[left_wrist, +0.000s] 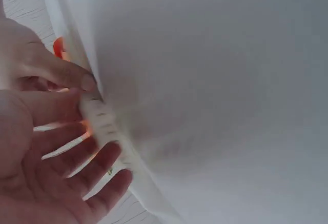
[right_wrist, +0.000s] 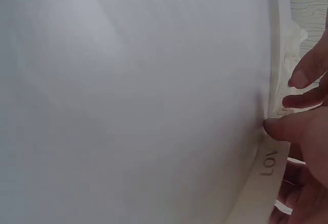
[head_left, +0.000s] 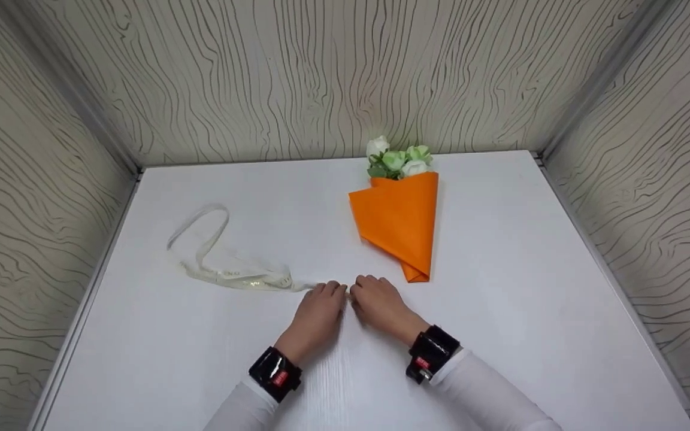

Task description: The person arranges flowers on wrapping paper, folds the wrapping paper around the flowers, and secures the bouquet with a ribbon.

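Observation:
A cream ribbon (head_left: 267,286) with gold lettering trails over the white table from the left and runs in to both hands. My left hand (head_left: 319,308) pinches it near the table's middle; in the left wrist view the thumb and forefinger meet at the ribbon (left_wrist: 105,124) while the other fingers spread loosely. Close beside it, my right hand (head_left: 378,302) holds the ribbon too. In the right wrist view its thumb presses on the band (right_wrist: 266,167), where letters reading "LOV" show. Beyond the right hand lies a bouquet in orange wrapping (head_left: 402,221).
White and pale green flowers (head_left: 399,160) stick out of the wrapping's far end. A loose loop of ribbon (head_left: 216,233) lies at the left of the white table (head_left: 518,239). Wood-grain patterned walls (head_left: 321,78) enclose its back and sides.

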A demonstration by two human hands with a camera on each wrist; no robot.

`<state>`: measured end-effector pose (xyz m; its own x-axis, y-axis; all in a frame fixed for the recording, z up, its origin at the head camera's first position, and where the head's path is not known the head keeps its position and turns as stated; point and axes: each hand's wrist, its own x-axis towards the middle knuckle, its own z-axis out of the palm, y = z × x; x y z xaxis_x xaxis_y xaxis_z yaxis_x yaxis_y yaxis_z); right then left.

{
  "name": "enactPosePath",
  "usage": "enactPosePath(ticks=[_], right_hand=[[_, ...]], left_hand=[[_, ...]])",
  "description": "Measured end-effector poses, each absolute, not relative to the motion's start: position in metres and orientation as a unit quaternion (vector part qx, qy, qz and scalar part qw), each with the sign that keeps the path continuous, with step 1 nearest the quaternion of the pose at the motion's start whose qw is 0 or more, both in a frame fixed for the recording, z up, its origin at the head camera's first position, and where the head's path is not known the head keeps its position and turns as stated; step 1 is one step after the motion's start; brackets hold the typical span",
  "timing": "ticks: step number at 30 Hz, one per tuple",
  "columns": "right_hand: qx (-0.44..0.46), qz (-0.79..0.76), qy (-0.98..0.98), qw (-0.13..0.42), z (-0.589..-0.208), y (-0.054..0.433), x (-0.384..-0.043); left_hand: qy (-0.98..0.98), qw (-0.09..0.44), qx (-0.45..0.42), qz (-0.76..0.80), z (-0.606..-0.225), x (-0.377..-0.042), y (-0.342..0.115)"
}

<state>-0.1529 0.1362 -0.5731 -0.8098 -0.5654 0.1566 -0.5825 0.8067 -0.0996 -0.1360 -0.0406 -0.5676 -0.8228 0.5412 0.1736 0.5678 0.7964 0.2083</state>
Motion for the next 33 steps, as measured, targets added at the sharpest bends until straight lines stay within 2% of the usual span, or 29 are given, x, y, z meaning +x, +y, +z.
enactPosePath(ticks=[3, 6, 8, 11, 14, 22, 33], right_hand=[[0.305, 0.095, -0.946, 0.047, -0.569, 0.140, -0.154], [0.299, 0.149, -0.943, -0.005, -0.562, 0.148, -0.156], [0.283, 0.210, -0.934, -0.056, -0.553, 0.156, -0.158], [0.253, 0.299, -0.912, -0.121, -0.539, 0.174, -0.163], [0.218, 0.375, -0.888, -0.155, -0.528, 0.198, -0.169], [0.099, 0.439, -0.883, -0.136, -0.515, 0.269, -0.182], [0.003, 0.373, -0.926, -0.059, -0.528, 0.370, -0.180]], left_hand=[[-0.946, 0.072, -0.293, -0.118, -0.569, -0.143, -0.044], [-0.941, 0.061, -0.299, -0.147, -0.567, -0.150, -0.046], [-0.932, 0.024, -0.298, -0.204, -0.564, -0.156, -0.049], [-0.905, -0.060, -0.276, -0.318, -0.558, -0.163, -0.055], [-0.869, -0.119, -0.238, -0.416, -0.553, -0.169, -0.065], [-0.839, -0.105, -0.176, -0.504, -0.547, -0.185, -0.101], [-0.868, -0.092, -0.086, -0.480, -0.548, -0.193, -0.156]])
